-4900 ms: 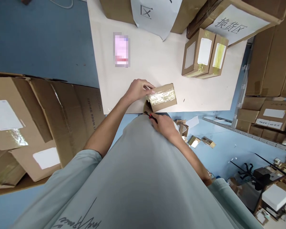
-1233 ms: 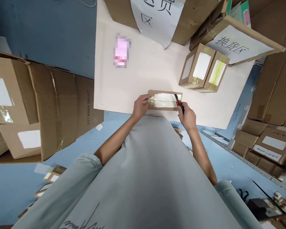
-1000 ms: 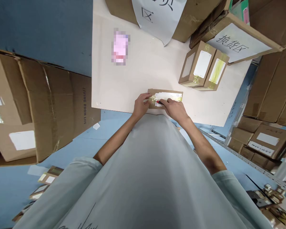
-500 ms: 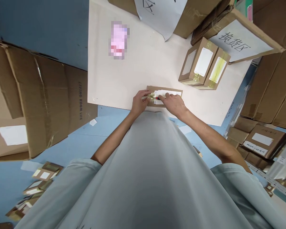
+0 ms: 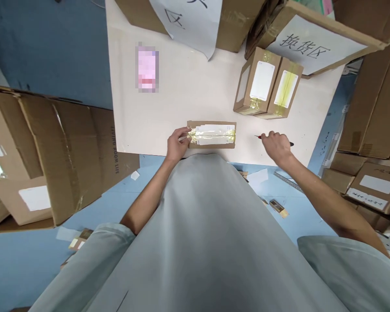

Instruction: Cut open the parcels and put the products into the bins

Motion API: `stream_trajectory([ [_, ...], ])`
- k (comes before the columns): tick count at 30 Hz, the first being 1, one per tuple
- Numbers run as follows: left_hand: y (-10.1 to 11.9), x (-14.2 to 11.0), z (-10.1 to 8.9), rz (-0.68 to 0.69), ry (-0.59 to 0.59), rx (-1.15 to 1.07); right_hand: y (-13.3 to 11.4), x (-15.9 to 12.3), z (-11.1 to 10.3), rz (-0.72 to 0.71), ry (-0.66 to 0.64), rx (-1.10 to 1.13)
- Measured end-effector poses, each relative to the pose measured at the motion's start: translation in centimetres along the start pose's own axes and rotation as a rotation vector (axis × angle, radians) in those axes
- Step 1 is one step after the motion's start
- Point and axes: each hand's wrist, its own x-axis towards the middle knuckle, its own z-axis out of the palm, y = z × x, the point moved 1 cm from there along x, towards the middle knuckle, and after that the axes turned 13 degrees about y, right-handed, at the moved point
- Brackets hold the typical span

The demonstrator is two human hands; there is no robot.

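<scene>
A small flat cardboard box (image 5: 212, 134) with a white label and a yellowish tape seam lies near the front edge of the white table (image 5: 182, 104). My left hand (image 5: 177, 143) grips its left end, fingers curled on the tape. My right hand (image 5: 276, 145) is off to the right of the box, low over the table, closed around a thin red-and-black cutter (image 5: 259, 137) whose tip points left.
Two taped small boxes (image 5: 266, 84) stand at the back right. Big cartons with paper signs (image 5: 312, 43) line the far edge. A large open carton (image 5: 52, 156) stands left of the table. Stacked boxes (image 5: 370, 182) sit right; scraps litter the blue floor.
My right hand with the cutter has come off the box's taped seam and moved right onto the table. My left hand has stayed on the box's left end.
</scene>
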Motion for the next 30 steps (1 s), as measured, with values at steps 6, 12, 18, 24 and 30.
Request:
stream_trajectory([
  [6, -0.1, 0.3, -1.0, -0.064, 0.017, -0.004, 2.1, -0.7, 7.7, 0.228, 0.062, 0.414],
  [12, -0.7, 0.6, -2.6, -0.099, 0.083, 0.071, -5.4, 1.0, 11.6, 0.363, 0.231, 1.329],
  [18, -1.1, 0.8, -4.2, -0.133, 0.123, 0.080, -11.2, 4.3, 9.8, 0.342, 0.258, 1.652],
  [24, 0.0, 0.5, -6.0, -0.056, 0.225, 0.217, -13.5, 4.5, 6.7, 0.308, 0.253, 1.790],
  [30, 5.5, -3.1, -5.7, 0.240, 0.077, 0.170, -16.1, 3.5, 3.6, 0.341, 0.285, 1.740],
])
